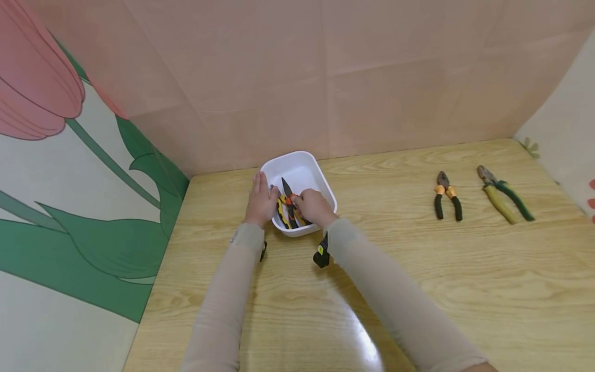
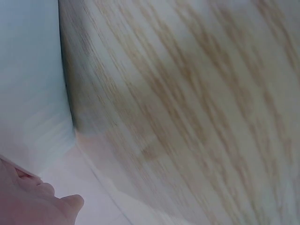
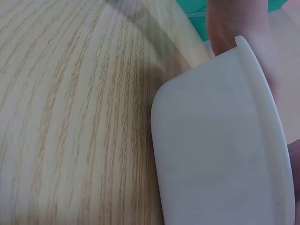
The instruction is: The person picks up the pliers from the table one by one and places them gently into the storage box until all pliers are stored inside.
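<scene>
My right hand (image 1: pixel 315 205) curls around orange-handled pliers (image 1: pixel 289 202) inside the white tub (image 1: pixel 302 168) on the tabletop (image 1: pixel 418 268); my left hand (image 1: pixel 261 200) rests flat against its rim. I judge the pliers heavy, rigid steel; the rubbery handles give the surest hold.

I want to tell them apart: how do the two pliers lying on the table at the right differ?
The left pliers have black handles with orange collars; the right pliers have one yellow handle and one green. The left pliers look shorter, the right longer. The left point straight back; the right slant. Both lie flat on the table, untouched.
</scene>
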`<control>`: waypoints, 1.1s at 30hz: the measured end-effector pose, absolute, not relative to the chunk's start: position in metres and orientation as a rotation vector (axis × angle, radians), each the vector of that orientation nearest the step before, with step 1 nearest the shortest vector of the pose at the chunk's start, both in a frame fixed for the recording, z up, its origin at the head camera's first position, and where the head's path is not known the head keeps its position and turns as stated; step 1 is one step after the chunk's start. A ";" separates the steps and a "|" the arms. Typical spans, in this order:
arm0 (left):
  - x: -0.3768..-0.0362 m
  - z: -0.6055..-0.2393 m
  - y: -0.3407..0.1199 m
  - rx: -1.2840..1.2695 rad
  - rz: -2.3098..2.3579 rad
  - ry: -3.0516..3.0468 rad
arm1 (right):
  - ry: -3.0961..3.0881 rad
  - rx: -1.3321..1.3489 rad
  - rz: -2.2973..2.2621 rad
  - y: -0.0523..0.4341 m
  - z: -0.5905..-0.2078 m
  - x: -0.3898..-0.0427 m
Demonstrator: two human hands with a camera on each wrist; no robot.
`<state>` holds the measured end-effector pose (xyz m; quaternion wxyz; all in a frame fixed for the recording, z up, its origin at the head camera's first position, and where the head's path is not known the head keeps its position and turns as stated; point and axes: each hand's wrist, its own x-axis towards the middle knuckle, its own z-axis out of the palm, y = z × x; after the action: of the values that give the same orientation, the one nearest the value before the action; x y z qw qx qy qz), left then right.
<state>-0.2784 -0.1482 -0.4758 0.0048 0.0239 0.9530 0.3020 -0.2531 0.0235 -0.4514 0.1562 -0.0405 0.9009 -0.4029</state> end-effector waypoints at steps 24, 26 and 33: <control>-0.278 -0.477 -0.148 0.058 0.979 2.974 | 2.594 -0.101 -1.055 0.021 -0.452 -0.252; -0.278 -0.476 -0.148 0.065 0.977 2.982 | 2.606 -0.101 -1.044 0.021 -0.452 -0.252; -0.278 -0.475 -0.148 0.060 0.966 2.973 | 2.654 -0.090 -1.027 0.019 -0.453 -0.252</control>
<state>-0.2778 -0.1477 -0.4749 0.0074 0.0193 0.9508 0.3091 -0.2521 0.0191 -0.4534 0.1469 -0.0312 0.9221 -0.3567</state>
